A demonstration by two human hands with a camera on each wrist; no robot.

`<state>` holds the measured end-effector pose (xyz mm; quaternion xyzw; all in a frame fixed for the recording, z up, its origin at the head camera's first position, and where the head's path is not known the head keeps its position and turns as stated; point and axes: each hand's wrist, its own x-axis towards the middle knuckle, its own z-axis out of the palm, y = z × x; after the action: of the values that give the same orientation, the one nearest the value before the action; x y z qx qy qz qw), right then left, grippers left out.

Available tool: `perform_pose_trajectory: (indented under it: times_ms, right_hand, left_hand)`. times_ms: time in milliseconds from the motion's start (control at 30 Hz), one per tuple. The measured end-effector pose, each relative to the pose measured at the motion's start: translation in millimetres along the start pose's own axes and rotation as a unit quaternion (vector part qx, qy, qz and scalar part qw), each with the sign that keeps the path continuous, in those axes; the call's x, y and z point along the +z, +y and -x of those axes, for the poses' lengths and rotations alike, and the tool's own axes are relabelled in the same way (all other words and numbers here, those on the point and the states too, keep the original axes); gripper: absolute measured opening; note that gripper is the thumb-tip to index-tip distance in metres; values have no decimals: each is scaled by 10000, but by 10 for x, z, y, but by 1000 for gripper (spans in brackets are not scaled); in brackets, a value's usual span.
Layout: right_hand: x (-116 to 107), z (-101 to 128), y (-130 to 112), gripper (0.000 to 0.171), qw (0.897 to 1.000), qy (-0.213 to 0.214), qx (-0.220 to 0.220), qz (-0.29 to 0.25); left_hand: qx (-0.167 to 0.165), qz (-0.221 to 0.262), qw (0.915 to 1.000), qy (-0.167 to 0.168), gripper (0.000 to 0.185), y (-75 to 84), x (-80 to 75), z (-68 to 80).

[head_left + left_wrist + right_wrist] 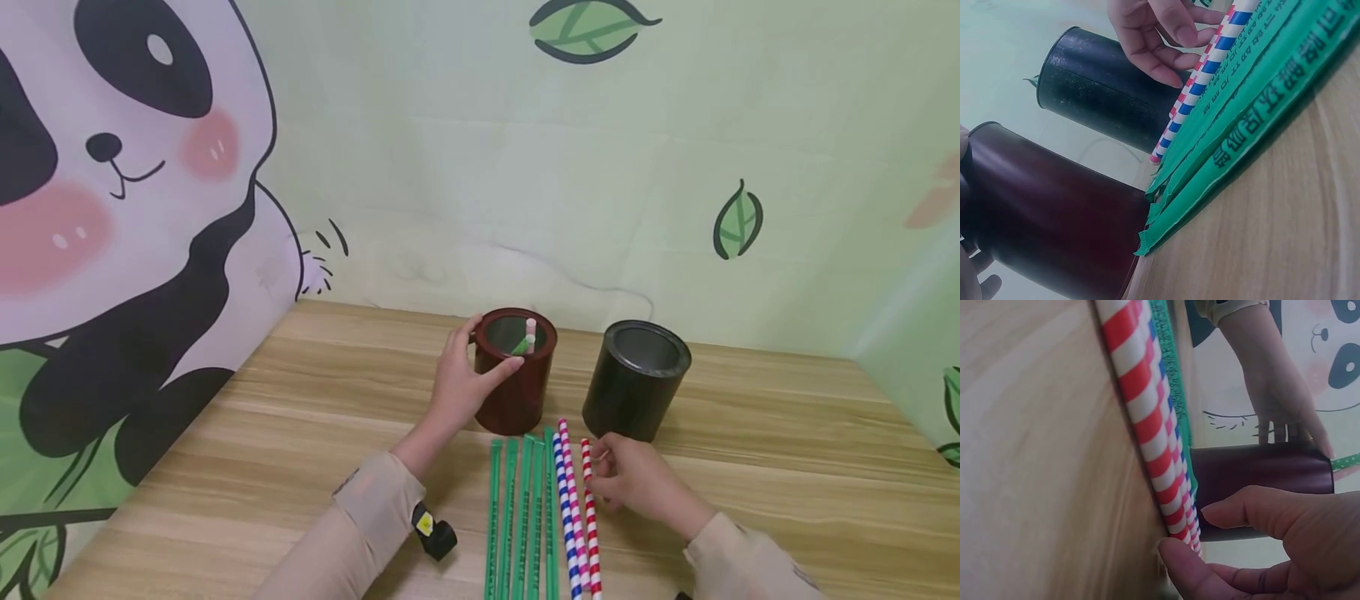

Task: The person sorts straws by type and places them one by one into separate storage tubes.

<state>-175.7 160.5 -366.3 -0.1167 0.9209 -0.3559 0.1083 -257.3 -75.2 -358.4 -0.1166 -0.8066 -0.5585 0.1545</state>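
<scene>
My left hand (487, 350) grips the dark red can (516, 400) at its rim, thumb in front and fingers behind. A pink straw and a green straw (527, 338) stand inside the can. On the wooden table (225, 450) in front of it lie several green wrapped straws (519, 517), a blue-and-white straw (564, 508), a pink striped straw (573, 492) and a red-and-white straw (592, 525). My right hand (600, 467) pinches the far end of the red-and-white straw (1141, 406), thumb under and forefinger over. The dark red can (1054, 225) fills the lower left of the left wrist view.
A black can (636, 379) stands open and upright just right of the red one, close behind my right hand. The panda and leaf wall (525, 167) closes off the back and left. Bare table lies to the far left and right.
</scene>
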Motion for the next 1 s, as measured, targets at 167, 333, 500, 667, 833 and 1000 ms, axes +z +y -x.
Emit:
perform_pose_trajectory:
  times_ms: [167, 333, 500, 667, 833, 1000]
  right_hand:
    - [51, -23, -39, 32, 9981, 136, 560, 195]
    - [84, -67, -63, 37, 9955, 168, 865, 359]
    - [102, -92, -67, 39, 9946, 165, 912, 457]
    - [110, -106, -72, 38, 9938, 161, 954, 557]
    - [114, -113, -93, 38, 9919, 97, 1066, 682]
    - [113, -112, -106, 37, 9907, 86, 1118, 775]
  left_hand:
    - [29, -48, 10000, 13, 84, 6, -4, 4]
    - [52, -58, 10000, 2, 84, 7, -5, 6]
    - [20, -58, 10000, -4, 84, 10, 7, 1]
    - [38, -36, 10000, -6, 84, 3, 14, -6]
    - [16, -63, 10000, 1, 83, 0, 14, -6]
    - [3, -58, 10000, -3, 84, 20, 5, 2]
